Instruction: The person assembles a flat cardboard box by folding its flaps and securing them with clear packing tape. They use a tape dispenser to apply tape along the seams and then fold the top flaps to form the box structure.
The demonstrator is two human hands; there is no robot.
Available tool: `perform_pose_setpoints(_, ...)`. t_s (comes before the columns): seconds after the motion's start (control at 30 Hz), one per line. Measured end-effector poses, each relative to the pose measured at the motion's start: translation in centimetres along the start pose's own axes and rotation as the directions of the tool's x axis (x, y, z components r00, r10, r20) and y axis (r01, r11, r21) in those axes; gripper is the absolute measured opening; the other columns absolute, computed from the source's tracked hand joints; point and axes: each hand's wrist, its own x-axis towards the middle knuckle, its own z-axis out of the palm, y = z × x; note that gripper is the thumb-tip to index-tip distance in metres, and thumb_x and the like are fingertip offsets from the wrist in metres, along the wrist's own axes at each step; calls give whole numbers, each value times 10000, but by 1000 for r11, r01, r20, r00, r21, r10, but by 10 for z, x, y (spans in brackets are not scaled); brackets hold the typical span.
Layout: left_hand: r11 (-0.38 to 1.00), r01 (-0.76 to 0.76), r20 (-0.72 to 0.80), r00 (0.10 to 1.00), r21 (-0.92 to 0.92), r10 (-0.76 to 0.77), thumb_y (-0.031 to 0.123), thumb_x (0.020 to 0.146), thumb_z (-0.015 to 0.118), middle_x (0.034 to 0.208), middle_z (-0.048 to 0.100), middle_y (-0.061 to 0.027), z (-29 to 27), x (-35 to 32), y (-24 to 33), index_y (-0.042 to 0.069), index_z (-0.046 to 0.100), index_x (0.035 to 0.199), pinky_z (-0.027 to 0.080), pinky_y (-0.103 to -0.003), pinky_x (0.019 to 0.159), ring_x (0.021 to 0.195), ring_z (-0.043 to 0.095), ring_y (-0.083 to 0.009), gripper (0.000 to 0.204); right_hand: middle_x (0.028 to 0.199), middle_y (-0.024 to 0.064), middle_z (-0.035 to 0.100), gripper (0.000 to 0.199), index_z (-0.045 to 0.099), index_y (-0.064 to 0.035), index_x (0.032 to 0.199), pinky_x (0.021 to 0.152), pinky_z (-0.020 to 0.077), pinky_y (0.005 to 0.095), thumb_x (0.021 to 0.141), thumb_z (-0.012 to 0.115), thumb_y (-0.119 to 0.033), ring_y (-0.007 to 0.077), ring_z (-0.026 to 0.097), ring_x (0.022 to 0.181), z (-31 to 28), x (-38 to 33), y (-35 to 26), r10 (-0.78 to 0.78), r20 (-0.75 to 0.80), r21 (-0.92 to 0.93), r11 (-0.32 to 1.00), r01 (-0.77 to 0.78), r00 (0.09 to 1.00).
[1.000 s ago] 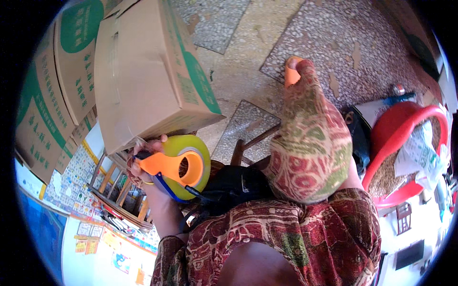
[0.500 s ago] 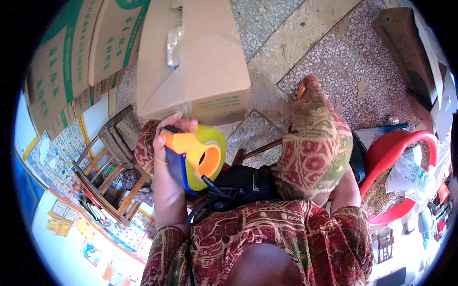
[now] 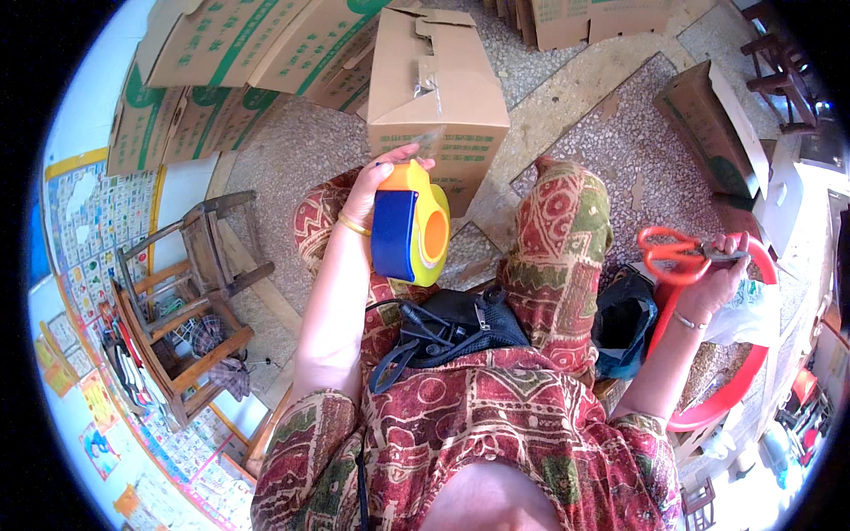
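Note:
My left hand point(image 3: 365, 195) is closed round a tape dispenser point(image 3: 396, 237), which has a blue side, a yellow-orange frame and a yellow-green roll. It is held at the near end of a brown cardboard box point(image 3: 447, 97). A piece of clear tape point(image 3: 431, 140) shows at the box's near edge, just above my fingers. Over to the right, my right hand point(image 3: 714, 290) grips scissors point(image 3: 677, 254) near the blades. Their orange handles point left, away from my fingers.
Flattened cartons point(image 3: 221, 53) lean at the far left, above a wooden chair point(image 3: 199, 301). A red-rimmed basket point(image 3: 722, 411) with a white plastic bag point(image 3: 748, 314) stands at my right. An open carton point(image 3: 708, 124) lies beyond it. A black pouch point(image 3: 460, 327) rests on my lap.
My right hand, hidden behind my raised knee before, is now in sight with the scissors. The knee has lowered. My left hand and the dispenser appear turned more upright; the view has shifted.

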Motion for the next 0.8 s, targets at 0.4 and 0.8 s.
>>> perform_pose_setpoints(0.4,995,-94,126,987,-29,96,315,809,647,1167,601,-193,-12,30,-16,40,494,1239,542,-344,817,938,628,-227,532,780,-20,489,381,527,-82,1079,577,406,247,975,444,-439,98,466,668,47,-144,51,716,247,-19,678,-735,653)
perform_pose_setpoints(0.8,976,-207,140,967,-71,215,326,828,642,1143,607,-174,-50,30,-19,75,474,1219,546,-356,814,940,625,-216,494,870,69,581,600,525,-10,1240,702,508,371,951,422,-526,204,584,773,45,-157,26,844,183,-366,534,-762,503)
